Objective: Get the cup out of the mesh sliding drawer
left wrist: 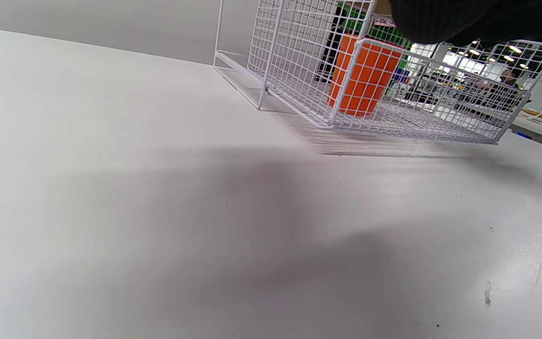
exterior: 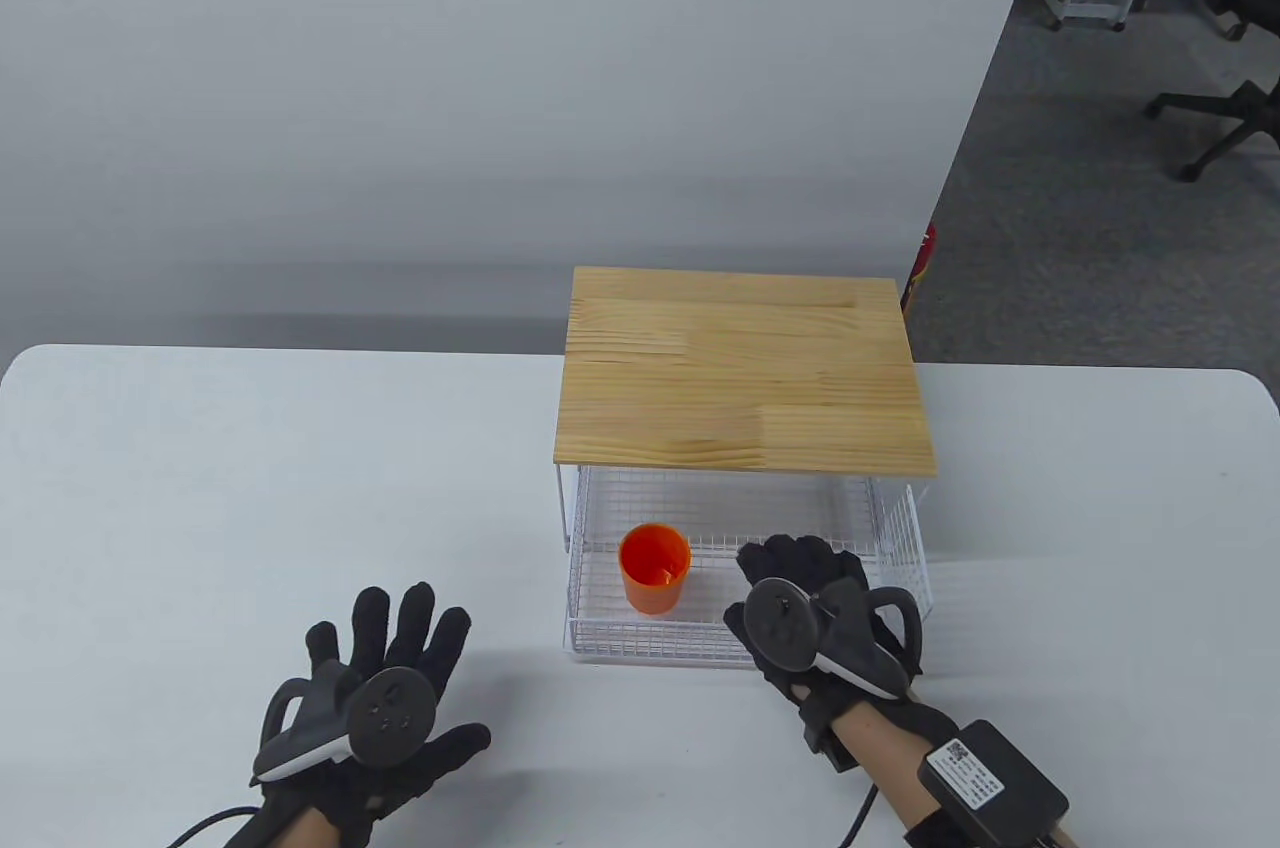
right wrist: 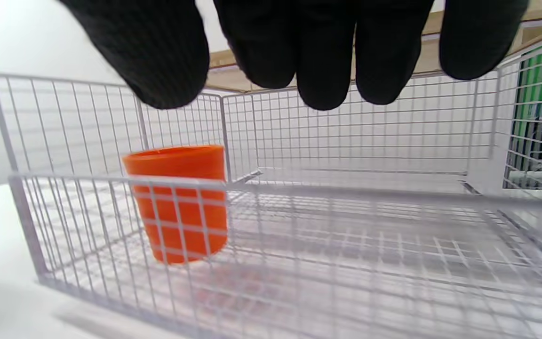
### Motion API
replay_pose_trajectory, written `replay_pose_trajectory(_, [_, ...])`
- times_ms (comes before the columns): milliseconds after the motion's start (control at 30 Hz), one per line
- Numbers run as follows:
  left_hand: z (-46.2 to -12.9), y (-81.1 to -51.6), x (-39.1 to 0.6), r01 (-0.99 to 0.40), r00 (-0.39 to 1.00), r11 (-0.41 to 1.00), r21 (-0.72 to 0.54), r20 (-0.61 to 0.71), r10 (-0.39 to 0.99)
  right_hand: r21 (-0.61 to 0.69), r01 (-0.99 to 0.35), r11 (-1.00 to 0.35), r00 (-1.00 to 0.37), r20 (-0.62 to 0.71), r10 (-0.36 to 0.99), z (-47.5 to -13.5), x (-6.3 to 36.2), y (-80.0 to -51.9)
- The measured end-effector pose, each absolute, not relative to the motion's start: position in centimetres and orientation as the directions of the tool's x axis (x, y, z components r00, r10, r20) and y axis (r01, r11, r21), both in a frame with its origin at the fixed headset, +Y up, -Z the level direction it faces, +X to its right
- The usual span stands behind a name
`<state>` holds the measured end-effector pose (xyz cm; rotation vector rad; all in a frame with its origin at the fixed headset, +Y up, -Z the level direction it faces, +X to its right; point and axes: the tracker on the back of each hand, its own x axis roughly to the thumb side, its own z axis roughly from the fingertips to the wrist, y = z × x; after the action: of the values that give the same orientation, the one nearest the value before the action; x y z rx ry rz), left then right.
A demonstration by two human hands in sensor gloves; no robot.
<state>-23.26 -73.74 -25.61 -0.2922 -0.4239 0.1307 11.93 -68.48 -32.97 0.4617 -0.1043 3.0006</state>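
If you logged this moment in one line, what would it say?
drawer: pulled out | cup: upright inside | right hand: over drawer, open | left hand: open, on table

- One orange cup (exterior: 655, 568), upright in the drawer, at 9 o'clock from the right hand.
- One white mesh sliding drawer (exterior: 905, 528), drawn out at 6 o'clock of its frame.
- One wooden top board (exterior: 745, 368) over the frame.
- Two gloved hands: left hand (exterior: 375, 698) at 7 o'clock on the table, right hand (exterior: 815, 608) at 5 o'clock at the drawer front.
- Two trackers, one per hand.
- One white table (exterior: 250, 488).
- One black box (exterior: 995, 773) on the right forearm.
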Motion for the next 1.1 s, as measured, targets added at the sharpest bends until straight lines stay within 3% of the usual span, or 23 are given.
replay_pose_trajectory(700, [-25.7, -73.6, -23.9, -0.079, 0.905, 0.949, -0.306, 0.378, 0.197, 0.268, -0.067, -0.961, -0.915, 0.368, 0.166, -39.7, 4.7, -69.0])
replay_pose_trajectory(1100, [-25.7, -73.6, -23.9, -0.083, 0.901, 0.947, -0.312, 0.383, 0.205, 0.297, -0.008, -0.955, -0.913, 0.386, 0.128, -40.6, 3.5, -70.4])
